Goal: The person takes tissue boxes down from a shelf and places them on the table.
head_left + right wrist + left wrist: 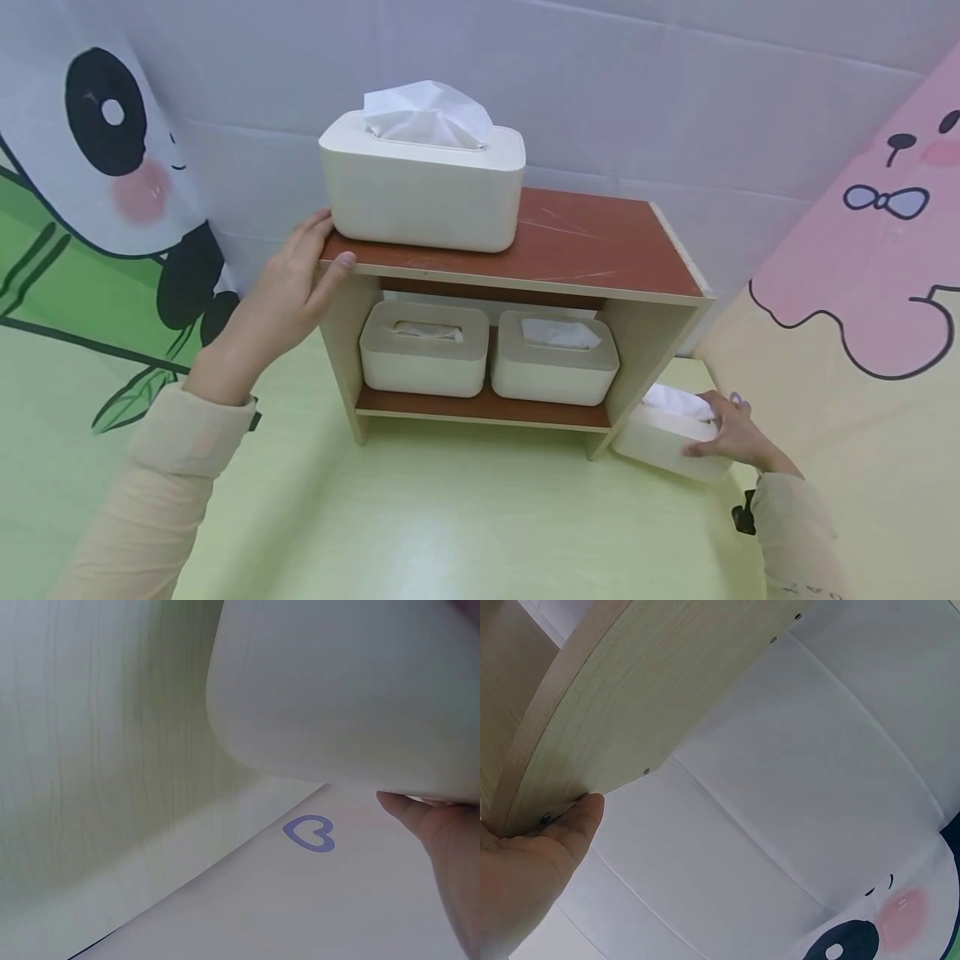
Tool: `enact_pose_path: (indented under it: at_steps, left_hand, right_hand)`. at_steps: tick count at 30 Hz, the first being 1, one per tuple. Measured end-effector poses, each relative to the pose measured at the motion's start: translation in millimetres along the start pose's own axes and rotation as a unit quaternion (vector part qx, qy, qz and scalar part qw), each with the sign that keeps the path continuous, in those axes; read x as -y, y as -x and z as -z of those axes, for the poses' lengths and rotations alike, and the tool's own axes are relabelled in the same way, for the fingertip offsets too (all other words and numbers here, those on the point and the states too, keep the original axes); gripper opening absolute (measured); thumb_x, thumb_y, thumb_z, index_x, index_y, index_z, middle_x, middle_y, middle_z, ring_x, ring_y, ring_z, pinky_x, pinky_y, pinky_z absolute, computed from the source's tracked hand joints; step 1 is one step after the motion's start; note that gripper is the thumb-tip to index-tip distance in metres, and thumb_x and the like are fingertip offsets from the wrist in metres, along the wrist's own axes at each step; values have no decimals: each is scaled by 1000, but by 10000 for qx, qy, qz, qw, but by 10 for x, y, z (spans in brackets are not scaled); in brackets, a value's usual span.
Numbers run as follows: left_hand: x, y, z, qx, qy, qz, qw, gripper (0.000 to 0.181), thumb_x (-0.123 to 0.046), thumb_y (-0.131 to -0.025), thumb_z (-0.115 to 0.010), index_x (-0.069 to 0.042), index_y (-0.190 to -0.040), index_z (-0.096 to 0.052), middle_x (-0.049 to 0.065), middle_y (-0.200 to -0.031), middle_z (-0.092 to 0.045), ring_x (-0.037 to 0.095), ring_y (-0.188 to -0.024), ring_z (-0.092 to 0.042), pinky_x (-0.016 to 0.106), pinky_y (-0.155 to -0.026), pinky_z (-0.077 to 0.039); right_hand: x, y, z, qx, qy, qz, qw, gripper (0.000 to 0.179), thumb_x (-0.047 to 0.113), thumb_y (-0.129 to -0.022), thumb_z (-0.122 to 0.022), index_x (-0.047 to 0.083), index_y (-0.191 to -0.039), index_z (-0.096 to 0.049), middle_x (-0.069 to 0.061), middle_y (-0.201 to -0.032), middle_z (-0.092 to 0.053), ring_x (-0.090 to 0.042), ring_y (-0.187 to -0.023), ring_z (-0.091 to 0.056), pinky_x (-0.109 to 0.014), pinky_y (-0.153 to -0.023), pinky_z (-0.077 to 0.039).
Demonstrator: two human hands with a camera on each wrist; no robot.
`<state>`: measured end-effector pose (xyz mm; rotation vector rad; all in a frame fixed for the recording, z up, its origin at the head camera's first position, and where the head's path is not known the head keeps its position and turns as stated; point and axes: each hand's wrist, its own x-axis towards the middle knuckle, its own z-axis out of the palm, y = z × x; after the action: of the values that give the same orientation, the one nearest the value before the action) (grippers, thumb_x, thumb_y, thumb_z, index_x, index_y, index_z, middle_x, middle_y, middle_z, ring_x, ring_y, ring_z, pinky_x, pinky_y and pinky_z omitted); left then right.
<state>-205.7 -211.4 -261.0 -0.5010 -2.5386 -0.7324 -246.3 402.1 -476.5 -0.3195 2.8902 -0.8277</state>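
Judging by how things lie, the arranging of the boxes is most of the way along: three of four have a place on the small wooden shelf unit with a red-brown top, and one is off it.

A cream, round-cornered tissue box with a tall white tuft stands upright on the unit's top, by its left edge; the right part of that top is bare. On the lower board, a cream tissue box with its tissue low in the slot stands toward the left end, and a cream tissue box with a flattened white tissue stands toward the right end, a narrow gap between them. These look settled.

What seems left is the fourth, a cream tissue box with white tissue showing at its slot, near the right edge of the pale yellow-green worktop. It lies at a slant just beside the unit's right side panel; whether it touches the panel or bears fully on the worktop, I cannot tell. The right hand grasps it, thumb on the near side. The left hand grasps no box; its extended fingers and thumb rest over the unit's front left top corner.
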Motion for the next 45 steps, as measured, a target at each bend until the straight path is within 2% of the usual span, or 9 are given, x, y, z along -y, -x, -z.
enact_pose_path:
  at_steps: [7, 13, 20, 29, 38, 45]
  left_hand:
    - [8, 6, -4, -24, -30, 24, 10000, 60, -41, -97, -35, -5, -144, -23, 11, -151, -20, 33, -137, -23, 53, -109, -22]
    - [19, 0, -13, -84, -28, -53, 9999, 60, -40, -97, -37, -4, -143, -25, 13, -150, -22, 33, -137, -23, 52, -109, -23]
    - [14, -14, -17, -95, 37, -105, 9999, 59, -39, -97, -37, -3, -143, -26, 14, -149, -23, 34, -136, -24, 52, -109, -23]
    - [6, 7, -11, -50, -7, -10, 10000, 60, -40, -97, -36, -4, -144, -24, 12, -150, -22, 34, -137, -23, 53, -109, -22]
    - [0, 7, -16, -55, -22, 2, 10000, 60, -41, -97, -36, -5, -144, -24, 11, -150, -22, 32, -137, -23, 52, -110, -22]
    - [-10, 3, -9, -60, 5, -2, 10000, 59, -40, -97, -36, -5, -144, -25, 12, -150, -22, 32, -137, -23, 52, -110, -22]
  right_hand:
    - [-56, -51, -58, -268, 164, 479, 9984, 82, 37, -52, -87, 6, -117, -49, -12, -106, -54, -28, -100, -34, -43, -80, -29]
    - [-64, -60, -58, -239, 251, 524, 9980, 83, 38, -52, -87, 7, -118, -48, -11, -105, -56, -26, -95, -43, -33, -75, -35]
    - [-93, -84, -57, -110, 259, 562, 9980, 84, 37, -52, -87, 9, -120, -47, -10, -108, -54, -26, -97, -43, -35, -75, -36]
    - [-68, -108, -58, -79, 253, 977, 9949, 90, 28, -48, -89, 6, -123, -45, -14, -111, -53, -23, -89, -47, -31, -72, -38]
    - [-117, -134, -69, 73, 288, 961, 9949, 93, 27, -49, -89, 4, -125, -42, -17, -117, -50, -29, -98, -46, -37, -77, -37]
    - [-143, -141, -89, 34, 456, 994, 9940, 95, 26, -49, -88, 1, -126, -40, -19, -121, -48, -31, -102, -46, -43, -80, -38]
